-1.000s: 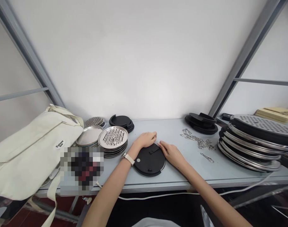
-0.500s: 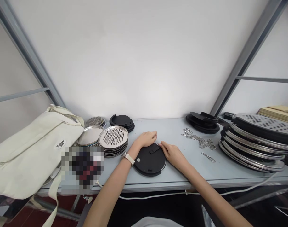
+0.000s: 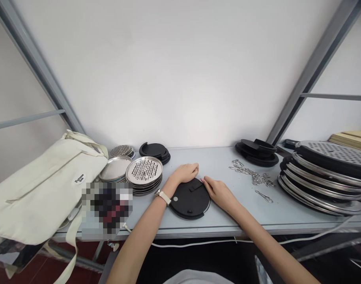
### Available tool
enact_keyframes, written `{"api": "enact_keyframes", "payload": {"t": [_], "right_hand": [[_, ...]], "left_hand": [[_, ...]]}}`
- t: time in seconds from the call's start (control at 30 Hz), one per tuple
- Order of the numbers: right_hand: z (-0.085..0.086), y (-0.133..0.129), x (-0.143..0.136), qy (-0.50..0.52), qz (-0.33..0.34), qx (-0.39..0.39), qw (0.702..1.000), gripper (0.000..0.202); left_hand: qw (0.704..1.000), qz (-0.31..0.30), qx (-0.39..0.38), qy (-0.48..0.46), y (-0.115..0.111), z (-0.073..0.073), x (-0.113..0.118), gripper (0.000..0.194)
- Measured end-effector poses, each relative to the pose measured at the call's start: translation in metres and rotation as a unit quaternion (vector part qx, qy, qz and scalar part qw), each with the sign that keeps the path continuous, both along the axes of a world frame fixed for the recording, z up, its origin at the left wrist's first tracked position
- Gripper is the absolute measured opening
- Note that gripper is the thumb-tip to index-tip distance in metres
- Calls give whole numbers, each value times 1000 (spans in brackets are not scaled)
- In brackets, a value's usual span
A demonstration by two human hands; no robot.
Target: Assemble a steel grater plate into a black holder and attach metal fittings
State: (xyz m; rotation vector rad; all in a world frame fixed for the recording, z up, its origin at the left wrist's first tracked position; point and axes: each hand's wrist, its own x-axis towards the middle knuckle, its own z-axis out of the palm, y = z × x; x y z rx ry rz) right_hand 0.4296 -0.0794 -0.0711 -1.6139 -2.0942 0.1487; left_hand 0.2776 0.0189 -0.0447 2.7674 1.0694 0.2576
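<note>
A round black disc (image 3: 188, 203) with a pale dot and a raised strip on its face lies near the table's front edge. A thin silver rim shows along its right side. My left hand (image 3: 184, 172), with a watch at the wrist, is curled over the disc's far left edge; its fingertips are partly hidden. At the far right edge, my right hand (image 3: 218, 192) pinches a small metal wire clip (image 3: 201, 180) at the end of the raised strip. Loose wire clips (image 3: 259, 179) lie to the right, with a single one nearer the front.
Round grater plates (image 3: 144, 170) and plain metal discs (image 3: 115, 167) are stacked at left, beside a cream bag (image 3: 47, 189). Black round holders (image 3: 153, 151) stand behind, with more black holders (image 3: 257, 152) at back right. A tall stack of large metal-and-black discs (image 3: 322, 193) stands far right.
The whole view has shifted slightly, so everything sits a little further right. Both hands keep nearly the same place on the black disc, with the right fingers still at the clip.
</note>
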Motion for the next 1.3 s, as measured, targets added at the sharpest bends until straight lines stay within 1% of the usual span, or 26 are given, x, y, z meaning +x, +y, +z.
{"api": "enact_keyframes", "payload": {"t": [0.3,0.5,0.63,1.3], "right_hand": [[1,-1,-1,-10,-1,-11,1000,34],[1,-2,0,-7,-5,-11,1000,29],[1,-2,0,-1,-8,-8,1000,30],[1,0,1,-36,-1,-18,999,26]], "left_hand": [[1000,-1,-3,-9,1,-2,0,24],[1000,-4,0,-11,1,-2,-1,23],[1000,-3,-1,-9,0,-1,-1,24],[1000,-10,4,-12,3,-4,0,22]]}}
